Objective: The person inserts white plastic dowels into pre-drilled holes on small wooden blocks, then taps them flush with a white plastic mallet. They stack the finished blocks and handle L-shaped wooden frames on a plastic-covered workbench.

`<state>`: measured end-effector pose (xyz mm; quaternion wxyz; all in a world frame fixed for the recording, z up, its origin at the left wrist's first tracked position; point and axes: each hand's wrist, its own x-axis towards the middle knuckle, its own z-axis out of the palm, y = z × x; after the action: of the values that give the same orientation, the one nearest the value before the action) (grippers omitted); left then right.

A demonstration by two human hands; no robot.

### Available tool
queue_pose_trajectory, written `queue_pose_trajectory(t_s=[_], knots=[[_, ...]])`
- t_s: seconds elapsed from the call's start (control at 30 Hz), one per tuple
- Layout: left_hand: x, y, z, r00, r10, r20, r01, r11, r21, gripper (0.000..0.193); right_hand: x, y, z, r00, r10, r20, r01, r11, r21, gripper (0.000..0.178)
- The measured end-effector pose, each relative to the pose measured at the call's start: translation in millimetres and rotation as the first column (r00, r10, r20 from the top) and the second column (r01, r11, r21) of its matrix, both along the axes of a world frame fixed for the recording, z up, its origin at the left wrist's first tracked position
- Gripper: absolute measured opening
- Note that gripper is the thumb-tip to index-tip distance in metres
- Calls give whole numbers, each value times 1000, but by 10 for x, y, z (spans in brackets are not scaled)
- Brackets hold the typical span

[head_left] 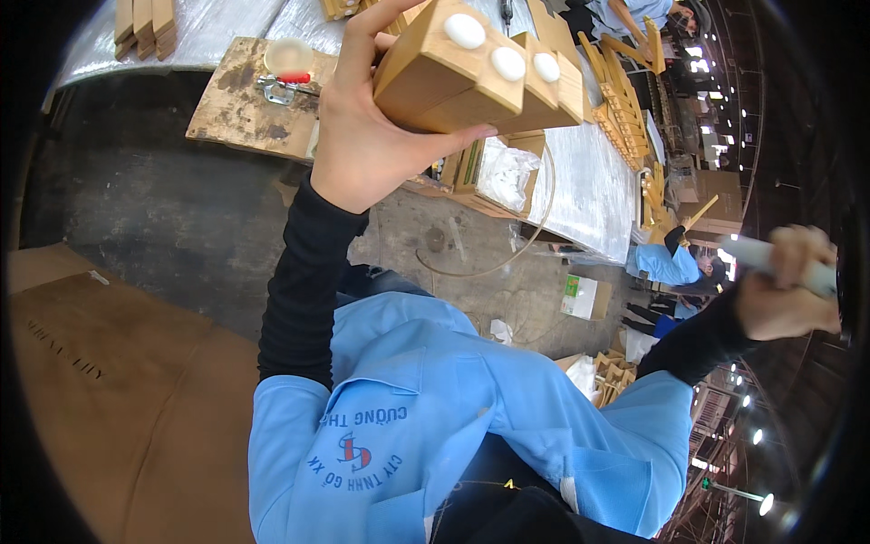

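Observation:
My left hand [372, 150] is wrapped round several light wooden blocks [444, 82], gripped together and raised above the bench. White round pads [507, 63] sit on the blocks' upturned faces. Out at the far right, my right hand [788, 286] is lifted and closed on a pale cylinder [752, 254], blurred, whose kind I cannot make out. It is well apart from the blocks.
A stained board [240, 109] carries a red-handled toggle clamp [288, 86] and a pale round container [288, 57]. Beside it are a cardboard box with white plastic [507, 172], a wrapped table [589, 190] and stacked wooden parts [621, 104]. A hose [480, 272] hangs down. Co-workers stand right.

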<state>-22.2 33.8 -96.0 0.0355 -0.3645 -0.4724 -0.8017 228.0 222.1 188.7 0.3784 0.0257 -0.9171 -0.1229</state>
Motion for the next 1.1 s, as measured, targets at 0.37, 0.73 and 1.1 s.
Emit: queue_pose_trajectory(t_s=[0.37,0.73,1.1], knots=[[-37,20,-24,996,61,-58,-65,996,-66,107,-420,-370,-488,618,-420,665,644,756,-121,30],[0,33,-42,996,30,88,-16,987,-161,117,-277,403,-1518,786,-111,608,585,453,-673,39],[-74,-50,-166,989,-2,151,7,999,-33,44,-42,1330,-3976,920,26,391,354,-482,-802,35]])
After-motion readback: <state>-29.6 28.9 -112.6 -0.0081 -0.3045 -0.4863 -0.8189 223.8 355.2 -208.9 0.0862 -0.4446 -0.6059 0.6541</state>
